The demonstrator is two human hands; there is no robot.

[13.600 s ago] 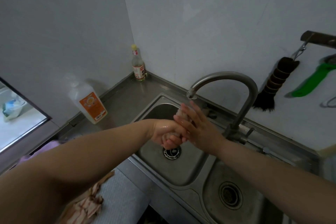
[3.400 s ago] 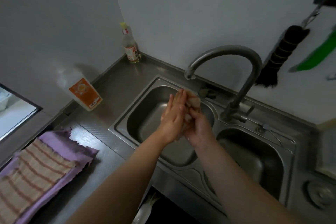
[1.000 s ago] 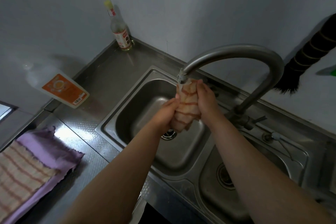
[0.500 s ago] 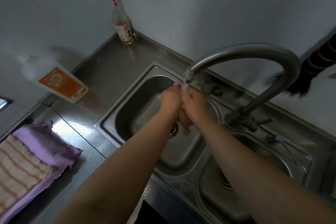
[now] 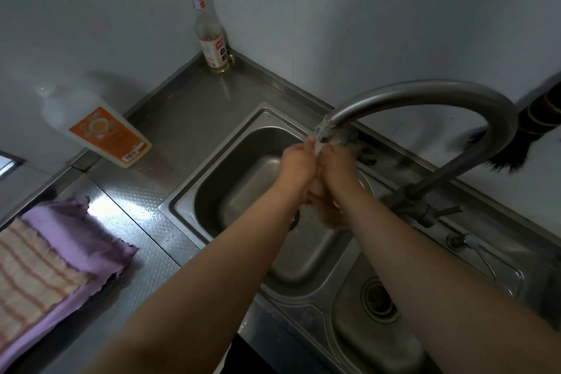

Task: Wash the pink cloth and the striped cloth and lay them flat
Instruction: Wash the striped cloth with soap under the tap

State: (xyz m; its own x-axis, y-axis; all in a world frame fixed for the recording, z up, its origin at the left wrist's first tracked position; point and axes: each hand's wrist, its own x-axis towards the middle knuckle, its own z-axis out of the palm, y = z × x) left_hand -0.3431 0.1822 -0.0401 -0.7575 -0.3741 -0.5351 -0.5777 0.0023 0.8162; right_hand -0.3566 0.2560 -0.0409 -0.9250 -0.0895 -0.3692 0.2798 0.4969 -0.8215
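A steel tabletop (image 5: 158, 206) in a grey-walled corner is shown; at 9 o'clock, cloths overhang its edge. Left hand (image 5: 296, 162) and right hand (image 5: 335, 167) are pressed together under the faucet (image 5: 425, 100); grip cannot be told.

Whatever the two hands hold under the tap (image 5: 425, 100) is hidden between them. The striped cloth (image 5: 27, 276) and the brush (image 5: 543, 130) run off the frame's edges.
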